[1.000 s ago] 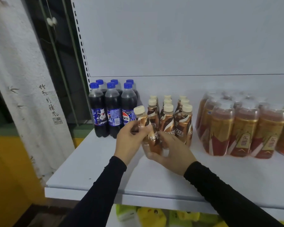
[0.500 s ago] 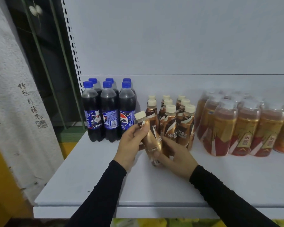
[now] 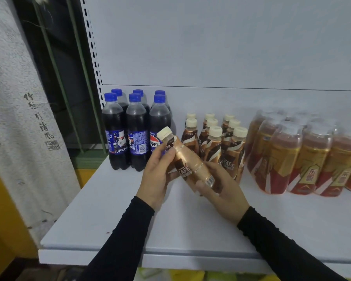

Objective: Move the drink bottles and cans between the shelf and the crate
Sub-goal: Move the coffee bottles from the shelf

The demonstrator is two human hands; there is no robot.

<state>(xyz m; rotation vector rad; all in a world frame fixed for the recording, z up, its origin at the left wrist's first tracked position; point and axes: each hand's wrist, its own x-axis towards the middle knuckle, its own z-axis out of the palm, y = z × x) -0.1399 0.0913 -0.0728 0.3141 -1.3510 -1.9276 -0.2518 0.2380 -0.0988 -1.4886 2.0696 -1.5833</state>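
A small brown coffee bottle with a cream cap is held tilted above the white shelf, cap pointing up and left. My left hand grips its neck and upper body. My right hand cups its base from below. Behind it stand several more coffee bottles in rows. To their left are several cola bottles with blue caps. No crate is in view.
Shrink-wrapped packs of amber tea bottles fill the shelf's right side. A white pillar with black writing stands at the left, a dark gap behind it. Yellow items show below the shelf's front edge.
The coffee bottle has come away from the group, tipped further over and lifted toward me, both hands still on it. The camera has moved closer to the shelf.
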